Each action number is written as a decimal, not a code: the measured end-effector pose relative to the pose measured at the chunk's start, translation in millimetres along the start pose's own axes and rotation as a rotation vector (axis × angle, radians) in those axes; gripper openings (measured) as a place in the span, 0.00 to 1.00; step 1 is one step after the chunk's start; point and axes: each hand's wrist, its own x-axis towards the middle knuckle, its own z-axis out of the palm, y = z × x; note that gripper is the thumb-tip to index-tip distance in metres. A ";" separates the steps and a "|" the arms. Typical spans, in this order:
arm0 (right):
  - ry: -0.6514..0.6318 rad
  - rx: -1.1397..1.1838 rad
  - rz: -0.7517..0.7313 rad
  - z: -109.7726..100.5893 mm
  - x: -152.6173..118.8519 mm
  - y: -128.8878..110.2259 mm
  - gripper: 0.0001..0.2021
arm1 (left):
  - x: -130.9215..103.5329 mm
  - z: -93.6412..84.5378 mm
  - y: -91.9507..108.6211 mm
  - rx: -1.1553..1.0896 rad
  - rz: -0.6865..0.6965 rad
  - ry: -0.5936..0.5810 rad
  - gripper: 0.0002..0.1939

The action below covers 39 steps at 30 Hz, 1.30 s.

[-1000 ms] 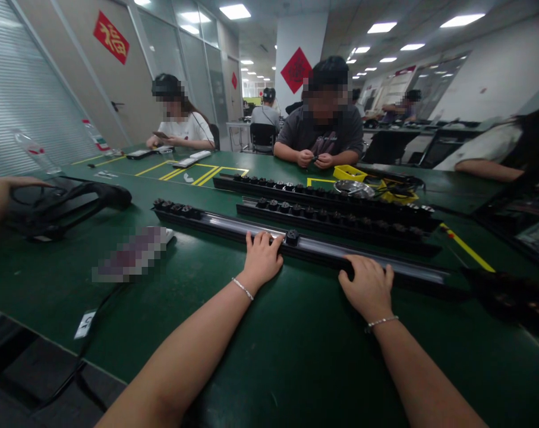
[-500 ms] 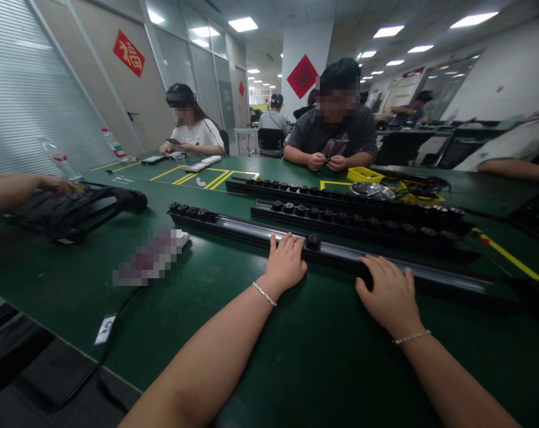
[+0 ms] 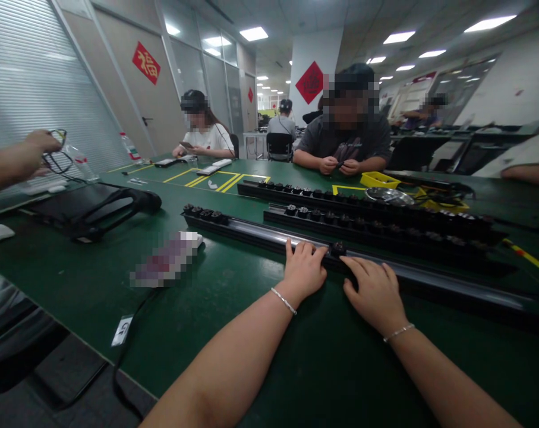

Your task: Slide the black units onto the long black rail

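A long black rail [image 3: 260,233] with a shiny channel lies across the green table in front of me. Several small black parts [image 3: 202,213] sit at its left end, and a single black part [image 3: 339,249] stands in the channel between my hands. My left hand [image 3: 303,268] rests on the rail's near edge, fingers apart, just left of that part. On the other side, my right hand [image 3: 376,292] lies on the rail with spread fingers, its fingertips close to the same part. Neither hand holds anything.
Two more black rails [image 3: 278,189] with rows of parts lie behind. A phone-like device [image 3: 166,258] with a cable is at left, beside a black frame [image 3: 131,205]. A person's hand [image 3: 44,142] holds glasses there. A yellow tray [image 3: 378,179] and metal dish [image 3: 387,196] are behind.
My right hand has moved left along the rail towards the single part, and my left hand's fingers have come nearer to it. The other person's hand at left has risen with the glasses.
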 end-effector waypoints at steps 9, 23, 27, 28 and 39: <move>-0.028 0.013 0.010 -2.3 0.3 3.6 0.20 | 0.4 -1.8 1.2 -0.004 -0.016 -0.034 0.22; -0.018 -0.002 0.016 -3.9 1.2 6.5 0.18 | -0.1 -0.2 2.6 0.032 -0.012 -0.031 0.21; -0.027 -0.009 0.012 -4.4 1.3 7.0 0.18 | 0.3 -1.0 2.2 0.035 -0.009 -0.039 0.21; -0.027 -0.010 0.012 -4.5 1.3 7.2 0.18 | 0.2 -1.3 2.1 0.036 -0.009 -0.044 0.21; -0.024 -0.017 -0.005 -5.7 0.9 10.2 0.17 | 0.2 -1.5 2.3 0.016 -0.007 -0.036 0.20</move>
